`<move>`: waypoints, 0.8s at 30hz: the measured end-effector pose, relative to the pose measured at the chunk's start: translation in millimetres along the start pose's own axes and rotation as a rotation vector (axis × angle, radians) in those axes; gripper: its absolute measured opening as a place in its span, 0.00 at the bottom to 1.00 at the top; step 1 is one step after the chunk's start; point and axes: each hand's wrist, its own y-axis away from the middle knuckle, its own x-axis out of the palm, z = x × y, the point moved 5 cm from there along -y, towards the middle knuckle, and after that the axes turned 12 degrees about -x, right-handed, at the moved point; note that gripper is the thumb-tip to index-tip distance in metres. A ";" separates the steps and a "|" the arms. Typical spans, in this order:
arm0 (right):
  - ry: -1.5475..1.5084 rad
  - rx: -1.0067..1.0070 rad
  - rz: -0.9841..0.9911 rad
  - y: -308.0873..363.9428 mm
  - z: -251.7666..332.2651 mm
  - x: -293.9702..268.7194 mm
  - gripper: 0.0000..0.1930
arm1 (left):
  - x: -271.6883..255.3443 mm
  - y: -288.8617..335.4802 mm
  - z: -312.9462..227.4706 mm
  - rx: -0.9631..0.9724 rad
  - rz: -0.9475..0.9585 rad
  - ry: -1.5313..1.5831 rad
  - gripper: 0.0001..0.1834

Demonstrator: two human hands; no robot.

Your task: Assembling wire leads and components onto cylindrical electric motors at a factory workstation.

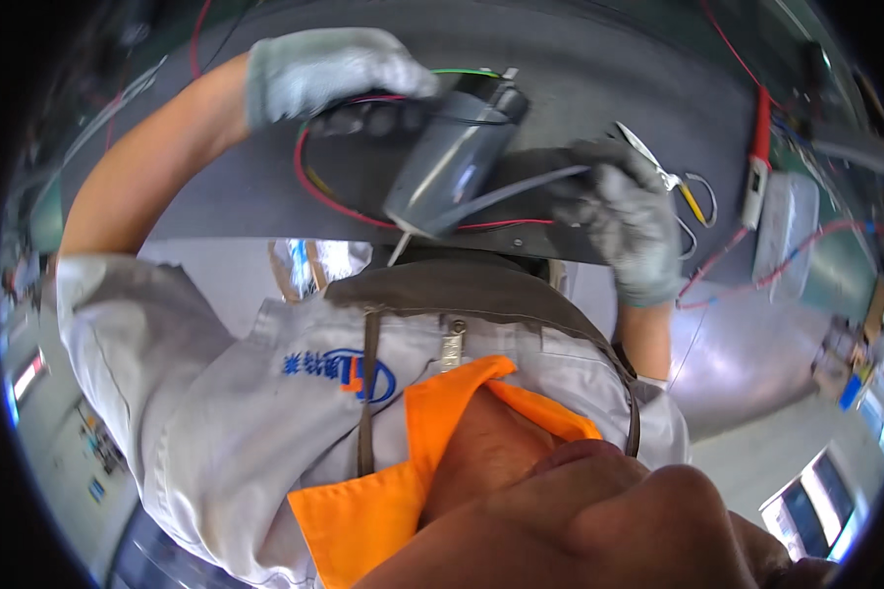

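A grey metal cylinder (452, 157), perhaps a motor, lies tilted on the dark table, its lower end close to the front edge. My left hand (349, 79), in a grey glove with dark fingers, is curled beside its upper end. Thin wires (326, 196), red and green, run into that hand, and the red one loops down past the cylinder. My gloved right hand (634, 221) pinches one end of a narrow grey strip (521, 188). This strip slants down to the cylinder's lower end. A short pale rod (399, 249) sticks out below the cylinder.
Scissors (648, 152) with a yellow part on the handle lie just beyond my right hand. Farther right are a red-handled tool (759, 137) with a red cable and a translucent block (788, 231). The dark table's (246, 211) front edge runs close to my apron.
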 end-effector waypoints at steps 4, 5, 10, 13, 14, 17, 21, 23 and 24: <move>0.197 -0.096 0.046 -21.1 -50.1 38.8 0.12 | 2.6 7.6 1.0 -0.056 0.056 0.007 0.26; 0.256 -0.153 0.046 -18.7 -56.1 44.3 0.14 | 4.9 11.6 1.1 -0.059 0.072 -0.011 0.27; 0.182 -0.133 0.015 -21.0 -59.2 53.4 0.13 | 19.6 7.6 14.4 -0.108 0.023 0.160 0.27; 0.151 -0.073 0.049 -21.0 -54.2 56.8 0.14 | 22.3 -17.8 30.8 0.169 0.008 0.431 0.19; 0.146 -0.037 0.041 -21.4 -52.7 58.7 0.14 | 28.8 -22.0 31.6 0.165 0.012 0.426 0.19; 0.253 -0.073 0.034 -23.7 -50.8 54.7 0.14 | 33.0 -25.0 27.3 0.247 -0.215 0.575 0.16; 0.353 -0.228 -0.007 -29.7 -46.2 47.2 0.15 | 42.0 -33.0 21.2 0.312 -0.303 0.675 0.14; 0.332 -0.264 -0.068 -37.1 -34.4 49.4 0.14 | 46.6 -32.7 15.2 0.346 -0.308 0.671 0.14; 0.310 -0.290 -0.112 -40.7 -29.0 48.4 0.14 | 49.5 -30.7 11.1 0.375 -0.326 0.680 0.14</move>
